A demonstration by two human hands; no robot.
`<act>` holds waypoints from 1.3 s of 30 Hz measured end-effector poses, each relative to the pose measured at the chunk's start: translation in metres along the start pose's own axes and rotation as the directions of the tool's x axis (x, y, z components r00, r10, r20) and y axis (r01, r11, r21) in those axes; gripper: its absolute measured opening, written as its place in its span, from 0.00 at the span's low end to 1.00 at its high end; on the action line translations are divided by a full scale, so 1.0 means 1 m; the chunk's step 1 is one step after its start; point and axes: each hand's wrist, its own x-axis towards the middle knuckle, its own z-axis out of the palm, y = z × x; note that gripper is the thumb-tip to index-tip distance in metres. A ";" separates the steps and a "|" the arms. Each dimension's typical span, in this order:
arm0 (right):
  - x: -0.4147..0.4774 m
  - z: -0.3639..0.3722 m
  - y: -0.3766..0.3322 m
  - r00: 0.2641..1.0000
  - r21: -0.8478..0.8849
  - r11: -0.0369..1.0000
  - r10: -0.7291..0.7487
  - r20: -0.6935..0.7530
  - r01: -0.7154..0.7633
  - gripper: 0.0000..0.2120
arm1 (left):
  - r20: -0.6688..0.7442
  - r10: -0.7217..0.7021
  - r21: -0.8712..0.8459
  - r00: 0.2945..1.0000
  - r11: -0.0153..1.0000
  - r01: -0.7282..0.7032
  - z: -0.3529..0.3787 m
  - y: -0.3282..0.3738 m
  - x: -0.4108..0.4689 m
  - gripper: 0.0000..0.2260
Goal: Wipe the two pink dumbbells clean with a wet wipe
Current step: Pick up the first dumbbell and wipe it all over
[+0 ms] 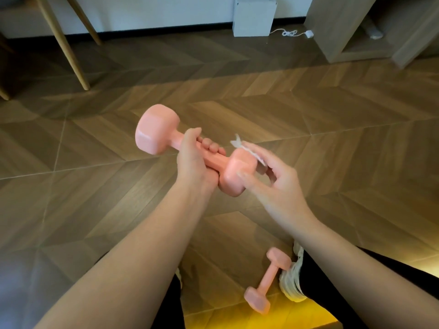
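My left hand (193,160) grips the handle of a pink dumbbell (155,129) held above the floor, one head up at the left and the other head low at the right. My right hand (273,176) is blurred and holds a white wet wipe (244,148) against the far side of that lower head, thumb on its near face. A second pink dumbbell (268,281) lies on the floor below, beside my right shoe.
Wooden herringbone floor (95,186) all around. Wooden furniture legs (71,51) stand at the back left, a white box (253,16) with a white cable at the back wall, a wooden shelf unit (344,32) at the back right. My white shoe (292,279) is near the lying dumbbell.
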 end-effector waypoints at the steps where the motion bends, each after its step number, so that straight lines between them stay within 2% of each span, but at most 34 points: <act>1: -0.001 -0.001 -0.001 0.996 -0.080 0.992 -0.093 0.010 0.093 0.22 | 0.001 -0.005 0.005 1.000 1.000 0.005 0.000 0.000 -0.001 0.15; 4: -0.004 -0.003 -0.004 0.961 -0.198 0.941 -0.275 0.024 0.274 0.15 | 0.011 -0.019 -0.013 1.000 1.000 0.020 -0.001 0.000 -0.004 0.16; 5: -0.004 -0.004 -0.006 0.954 -0.187 0.937 -0.298 0.011 0.295 0.13 | 0.013 -0.025 -0.026 1.000 0.999 0.026 0.000 0.001 -0.005 0.16; 7: -0.005 -0.007 -0.011 0.966 -0.054 0.965 -0.259 -0.013 0.258 0.15 | 0.016 -0.036 -0.041 0.999 0.998 0.037 0.001 0.001 -0.006 0.16; 9: -0.002 -0.008 -0.017 0.993 0.119 0.986 -0.115 -0.017 0.116 0.22 | 0.027 -0.038 -0.040 0.999 0.998 0.039 0.001 0.001 -0.007 0.15; 11: 0.003 -0.009 -0.020 0.994 0.272 0.957 0.109 -0.011 -0.102 0.30 | 0.047 -0.040 -0.022 0.998 0.999 0.041 0.000 0.000 -0.009 0.15; 12: 0.007 -0.010 -0.020 0.967 0.333 0.910 0.253 0.023 -0.246 0.35 | 0.058 -0.043 -0.011 0.997 0.999 0.044 0.000 -0.001 -0.009 0.15; 14: 0.010 -0.013 -0.020 0.853 0.403 0.753 0.477 0.211 -0.521 0.39 | 0.083 -0.050 0.013 0.995 0.999 0.049 -0.002 -0.002 -0.011 0.14; 16: 0.008 -0.012 -0.019 0.756 0.378 0.659 0.511 0.409 -0.650 0.34 | 0.114 -0.051 0.046 0.992 0.998 0.046 -0.003 -0.003 -0.011 0.14; 17: 0.006 -0.011 -0.018 0.735 0.374 0.640 0.505 0.452 -0.671 0.31 | 0.127 -0.051 0.061 0.991 0.997 0.044 -0.003 -0.003 -0.011 0.14; 21: 0.004 -0.009 -0.013 0.775 0.436 0.644 0.470 0.422 -0.628 0.25 | 0.151 -0.065 0.085 0.986 0.995 0.052 -0.003 -0.003 -0.009 0.15; 23: 0.006 -0.011 -0.012 0.772 0.464 0.623 0.435 0.463 -0.629 0.23 | 0.146 -0.063 0.094 0.987 0.994 0.050 -0.002 -0.001 -0.007 0.15; 26: 0.006 -0.012 -0.008 0.755 0.482 0.588 0.421 0.503 -0.649 0.25 | 0.132 -0.055 0.100 0.990 0.994 0.042 -0.003 0.001 -0.005 0.15; 33: 0.007 0.005 -0.014 0.776 0.490 0.601 0.487 0.402 -0.631 0.27 | 0.097 -0.046 0.053 0.994 0.998 0.040 -0.002 0.005 0.000 0.15; 35: 0.008 0.004 -0.015 0.778 0.507 0.590 0.477 0.408 -0.628 0.24 | 0.072 -0.039 0.039 0.997 0.999 0.036 -0.002 0.006 0.002 0.13; 39: 0.005 0.001 -0.011 0.795 0.463 0.647 0.461 0.394 -0.605 0.25 | 0.001 -0.041 0.044 0.999 0.998 0.041 -0.005 0.005 0.006 0.12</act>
